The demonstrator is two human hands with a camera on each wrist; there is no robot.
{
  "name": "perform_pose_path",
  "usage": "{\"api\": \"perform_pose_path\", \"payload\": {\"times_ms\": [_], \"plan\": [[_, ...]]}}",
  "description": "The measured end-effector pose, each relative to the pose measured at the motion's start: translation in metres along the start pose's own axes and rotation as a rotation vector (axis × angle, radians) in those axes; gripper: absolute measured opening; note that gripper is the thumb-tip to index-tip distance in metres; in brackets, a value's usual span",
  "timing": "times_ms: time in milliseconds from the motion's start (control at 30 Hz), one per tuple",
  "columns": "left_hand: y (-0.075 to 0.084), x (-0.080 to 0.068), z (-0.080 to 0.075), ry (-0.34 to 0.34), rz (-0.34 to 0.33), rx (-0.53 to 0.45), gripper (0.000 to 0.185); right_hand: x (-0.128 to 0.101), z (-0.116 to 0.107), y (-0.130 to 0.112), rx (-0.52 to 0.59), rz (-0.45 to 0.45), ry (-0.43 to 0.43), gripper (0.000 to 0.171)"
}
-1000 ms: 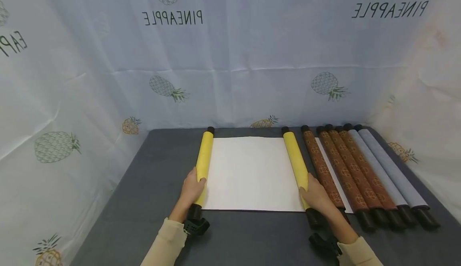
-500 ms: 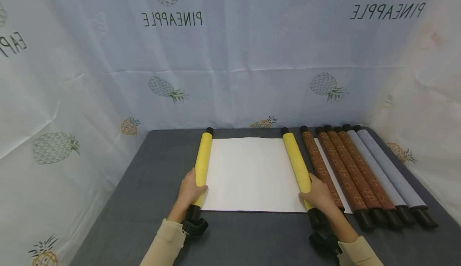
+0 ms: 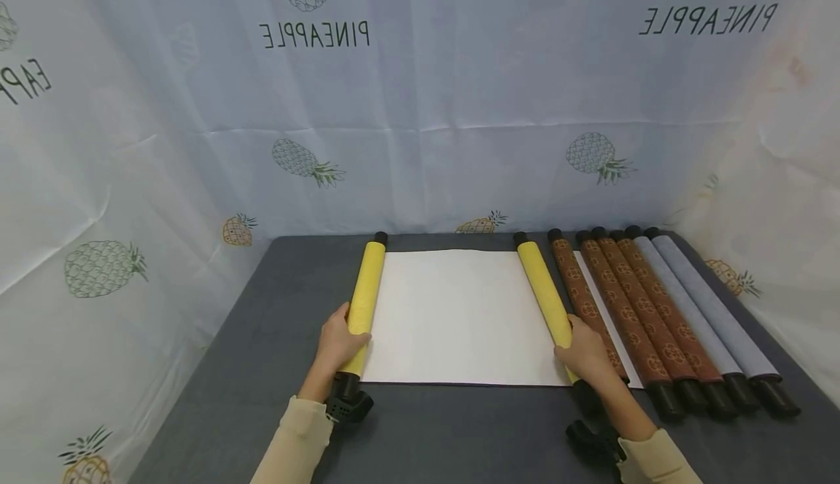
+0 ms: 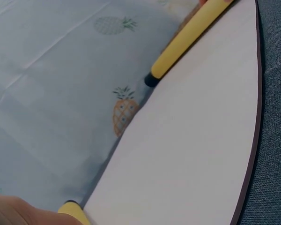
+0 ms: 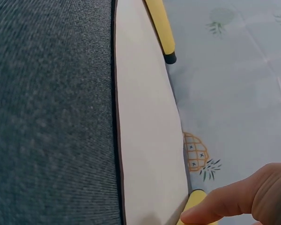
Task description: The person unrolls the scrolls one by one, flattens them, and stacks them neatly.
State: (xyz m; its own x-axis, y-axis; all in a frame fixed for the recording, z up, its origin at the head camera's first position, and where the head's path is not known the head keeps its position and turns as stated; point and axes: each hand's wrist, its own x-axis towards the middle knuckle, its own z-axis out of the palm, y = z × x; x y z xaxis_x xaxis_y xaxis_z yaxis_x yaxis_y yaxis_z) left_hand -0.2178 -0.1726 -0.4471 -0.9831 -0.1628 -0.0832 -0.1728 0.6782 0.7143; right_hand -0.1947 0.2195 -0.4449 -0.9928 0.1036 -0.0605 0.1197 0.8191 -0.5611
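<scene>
Dark grey table. Right of the open scroll: three brown patterned rolled scrolls and two grey ones, side by side, touching, black end caps toward the near edge. White pineapple-print cloth backdrop behind and on both sides, mirrored "PINEAPPLE" lettering.

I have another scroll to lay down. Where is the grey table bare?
Bare grey table lies left of the left yellow roller and along the near edge. The right side is crowded with brown patterned rolls and grey rolls.
</scene>
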Motion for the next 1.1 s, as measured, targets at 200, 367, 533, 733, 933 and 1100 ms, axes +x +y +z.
{"api": "perform_pose_path", "payload": {"times_ms": [200, 367, 533, 733, 933, 1100], "plan": [[-0.002, -0.001, -0.001, 0.033, 0.005, 0.011, 0.073, 0.002, 0.002, 0.003, 0.025, -0.005, 0.017, 0.063], [-0.003, -0.002, -0.002, 0.082, 0.012, 0.025, 0.065, 0.001, 0.005, 0.003, 0.046, -0.009, 0.051, 0.063], [-0.004, -0.001, -0.006, 0.109, 0.016, 0.021, 0.057, 0.001, 0.007, 0.002, 0.050, -0.003, 0.058, 0.064], [-0.006, 0.002, -0.009, 0.094, 0.006, 0.025, 0.057, 0.000, 0.007, 0.001, 0.054, -0.011, 0.055, 0.064], [-0.015, 0.006, -0.014, 0.112, 0.004, 0.029, 0.057, -0.001, 0.012, -0.002, 0.092, -0.030, 0.030, 0.065], [-0.020, 0.008, -0.019, 0.149, -0.003, 0.051, 0.055, -0.002, 0.017, -0.005, 0.117, -0.055, 0.013, 0.069]]}}
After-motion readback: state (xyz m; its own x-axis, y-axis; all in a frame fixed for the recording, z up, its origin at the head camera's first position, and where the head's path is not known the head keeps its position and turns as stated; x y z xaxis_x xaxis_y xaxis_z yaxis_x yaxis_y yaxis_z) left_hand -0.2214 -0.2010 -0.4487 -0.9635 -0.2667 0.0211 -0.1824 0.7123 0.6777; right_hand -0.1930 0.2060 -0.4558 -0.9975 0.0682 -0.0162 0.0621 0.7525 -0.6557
